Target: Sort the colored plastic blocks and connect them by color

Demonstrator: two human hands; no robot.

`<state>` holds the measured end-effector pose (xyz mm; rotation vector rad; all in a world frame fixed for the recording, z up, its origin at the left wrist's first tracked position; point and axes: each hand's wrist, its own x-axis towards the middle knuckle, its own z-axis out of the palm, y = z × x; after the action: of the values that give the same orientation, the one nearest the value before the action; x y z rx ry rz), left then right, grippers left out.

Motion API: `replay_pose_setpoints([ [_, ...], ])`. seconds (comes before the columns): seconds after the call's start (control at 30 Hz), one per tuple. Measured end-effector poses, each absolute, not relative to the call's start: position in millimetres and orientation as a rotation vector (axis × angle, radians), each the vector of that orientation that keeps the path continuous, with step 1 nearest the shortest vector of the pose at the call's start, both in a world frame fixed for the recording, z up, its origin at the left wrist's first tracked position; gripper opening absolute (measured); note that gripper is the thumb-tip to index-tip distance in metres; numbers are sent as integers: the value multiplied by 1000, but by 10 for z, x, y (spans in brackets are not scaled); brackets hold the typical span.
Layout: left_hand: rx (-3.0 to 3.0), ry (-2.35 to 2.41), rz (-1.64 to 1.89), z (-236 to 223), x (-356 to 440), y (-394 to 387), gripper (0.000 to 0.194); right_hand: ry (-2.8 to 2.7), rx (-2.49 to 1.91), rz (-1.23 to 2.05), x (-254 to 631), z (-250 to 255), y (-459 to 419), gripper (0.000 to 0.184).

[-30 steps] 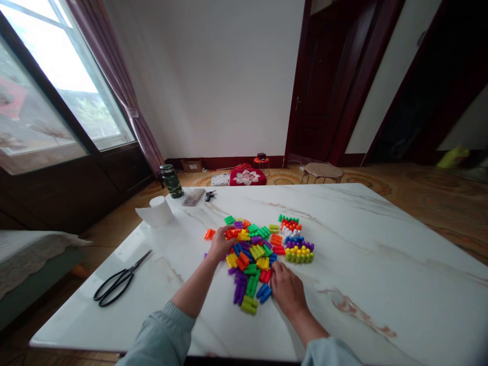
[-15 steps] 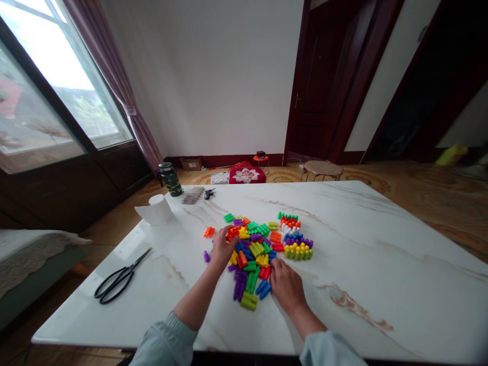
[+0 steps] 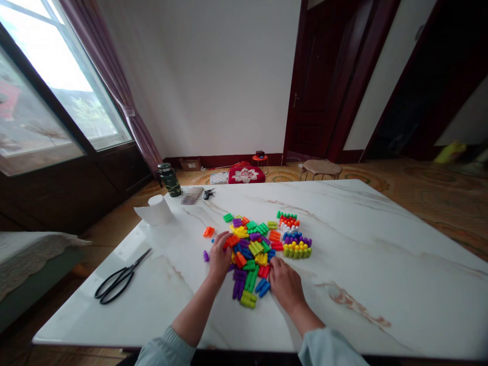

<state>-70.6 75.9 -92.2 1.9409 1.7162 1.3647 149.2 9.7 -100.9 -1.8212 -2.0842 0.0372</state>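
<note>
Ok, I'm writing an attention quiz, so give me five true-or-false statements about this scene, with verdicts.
1. The left hand holds an orange block at the left of the pile. True.
2. The right hand grips the scissors. False: it is at the pile's right edge; they lie apart, further left.
3. Sorted rows, including a white row, stand right of the pile. True.
4. The paper roll stands right of those rows. False: it is at the left of the table, near the flask.
5. Keys lie toward the table's far side. True.
</note>
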Motion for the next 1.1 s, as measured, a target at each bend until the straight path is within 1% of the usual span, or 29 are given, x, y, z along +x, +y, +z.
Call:
replay_pose_setpoints([
  [0.1, 2011, 1724, 1345, -989, -703, 735, 40, -2089, -1832, 40, 1491, -1004, 96, 12],
  [0.27, 2085, 1658, 1298, -1020, -666, 654, 49, -2090, -1835, 34, 1492, -1028, 107, 12],
  [0.5, 2129, 1623, 1312, -967, -617, 376, 39, -2092, -1838, 36, 1496, -1005, 101, 12],
  [0.67, 2315, 1626, 1186, -949, -589, 270, 47, -2086, -1837, 39, 1493, -1007, 103, 12],
  [0.83, 2503, 1557, 1049, -933, -557, 278, 65, -2099, -1841, 44, 1489, -1000, 106, 13],
  [0.9, 2532, 1562, 996, -932, -543, 283, 68, -2101, -1835, 39, 1489, -1003, 106, 12],
  [0.97, 2533, 1583, 990, -933, -532, 282, 64, -2101, -1831, 34, 1488, -1007, 105, 12],
  [1.1, 2515, 1585, 1082, -949, -531, 273, 49, -2093, -1842, 32, 1483, -1008, 104, 12],
])
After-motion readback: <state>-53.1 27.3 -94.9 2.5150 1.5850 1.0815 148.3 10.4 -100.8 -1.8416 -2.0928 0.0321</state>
